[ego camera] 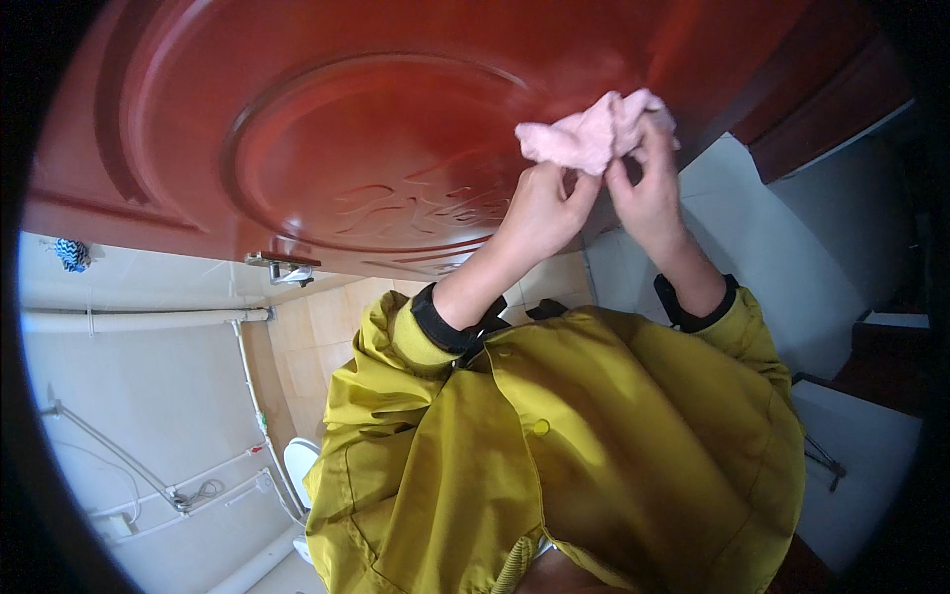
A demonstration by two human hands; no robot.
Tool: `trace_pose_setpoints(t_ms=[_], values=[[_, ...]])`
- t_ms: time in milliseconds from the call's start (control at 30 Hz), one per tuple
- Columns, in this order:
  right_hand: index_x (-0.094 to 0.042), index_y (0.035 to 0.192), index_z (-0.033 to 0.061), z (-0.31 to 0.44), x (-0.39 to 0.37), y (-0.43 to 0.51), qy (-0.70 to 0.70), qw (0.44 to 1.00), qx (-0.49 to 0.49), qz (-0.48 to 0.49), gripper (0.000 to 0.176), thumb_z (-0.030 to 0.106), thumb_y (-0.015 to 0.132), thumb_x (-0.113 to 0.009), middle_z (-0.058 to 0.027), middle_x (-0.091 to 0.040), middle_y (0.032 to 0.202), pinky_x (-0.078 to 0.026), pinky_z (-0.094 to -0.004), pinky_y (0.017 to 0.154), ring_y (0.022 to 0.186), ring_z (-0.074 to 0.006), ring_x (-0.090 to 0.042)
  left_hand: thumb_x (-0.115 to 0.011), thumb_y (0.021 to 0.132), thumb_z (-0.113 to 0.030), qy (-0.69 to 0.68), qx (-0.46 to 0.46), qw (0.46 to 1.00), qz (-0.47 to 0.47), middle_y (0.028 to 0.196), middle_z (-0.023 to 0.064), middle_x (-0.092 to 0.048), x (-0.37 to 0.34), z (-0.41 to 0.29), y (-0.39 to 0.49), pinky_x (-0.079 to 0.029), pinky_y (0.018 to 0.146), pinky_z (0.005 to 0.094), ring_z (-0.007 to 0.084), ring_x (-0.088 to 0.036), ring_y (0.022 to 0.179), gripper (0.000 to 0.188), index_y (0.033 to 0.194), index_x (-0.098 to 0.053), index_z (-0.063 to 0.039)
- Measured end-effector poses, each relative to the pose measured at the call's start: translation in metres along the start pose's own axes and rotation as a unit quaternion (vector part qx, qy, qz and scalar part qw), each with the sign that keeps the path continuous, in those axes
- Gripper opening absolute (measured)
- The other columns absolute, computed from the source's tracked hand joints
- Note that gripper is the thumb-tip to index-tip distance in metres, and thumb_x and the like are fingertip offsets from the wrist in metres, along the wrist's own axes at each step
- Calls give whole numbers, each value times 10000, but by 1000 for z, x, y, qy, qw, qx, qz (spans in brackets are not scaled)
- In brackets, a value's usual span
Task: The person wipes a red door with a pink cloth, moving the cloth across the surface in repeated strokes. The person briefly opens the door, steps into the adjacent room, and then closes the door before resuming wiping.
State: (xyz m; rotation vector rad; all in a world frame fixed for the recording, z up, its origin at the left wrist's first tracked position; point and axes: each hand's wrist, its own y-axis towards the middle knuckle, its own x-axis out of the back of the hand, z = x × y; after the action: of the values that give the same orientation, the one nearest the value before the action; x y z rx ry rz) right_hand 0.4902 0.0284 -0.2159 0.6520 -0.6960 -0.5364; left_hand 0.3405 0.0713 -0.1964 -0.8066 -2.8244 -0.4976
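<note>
A pink cloth (586,137), bunched and creased, is held up between both hands in front of a glossy red-brown door (356,141). My left hand (549,204) pinches its lower edge near the middle. At the cloth's right end, my right hand (649,182) grips it with thumb and fingers. Raised oval moulding and carved leaf-like lines decorate the door panel. Whether the cloth touches the door cannot be told.
A metal door handle (286,269) sits on the door's edge at left. Beyond it are white pipes (148,319) along a tiled wall, a shower hose and rail (115,453), and part of a white toilet (300,460). A dark red door frame (824,111) stands at right.
</note>
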Motion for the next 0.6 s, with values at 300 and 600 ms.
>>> trace_pose_setpoints(t_ms=[300, 600], values=[[-468, 1217, 23, -39, 22, -14, -3, 999, -53, -8, 507, -11, 744, -648, -162, -532, 1075, -466, -385, 737, 916, -306, -552, -557, 912, -175, 43, 78, 989, 121, 889, 136, -672, -39, 0, 21, -488, 731, 339, 169, -618, 809, 257, 1058, -608, 30], [-431, 1228, 11, -51, 55, 24, 128, 981, -37, -142, 470, -58, 801, -614, -177, -434, 1268, -488, -381, 873, 1038, -275, -564, -502, 955, -169, -146, -35, 982, 116, 820, 65, -667, -59, -30, 53, -500, 713, 296, 113, -618, 780, 245, 1016, -616, 39]])
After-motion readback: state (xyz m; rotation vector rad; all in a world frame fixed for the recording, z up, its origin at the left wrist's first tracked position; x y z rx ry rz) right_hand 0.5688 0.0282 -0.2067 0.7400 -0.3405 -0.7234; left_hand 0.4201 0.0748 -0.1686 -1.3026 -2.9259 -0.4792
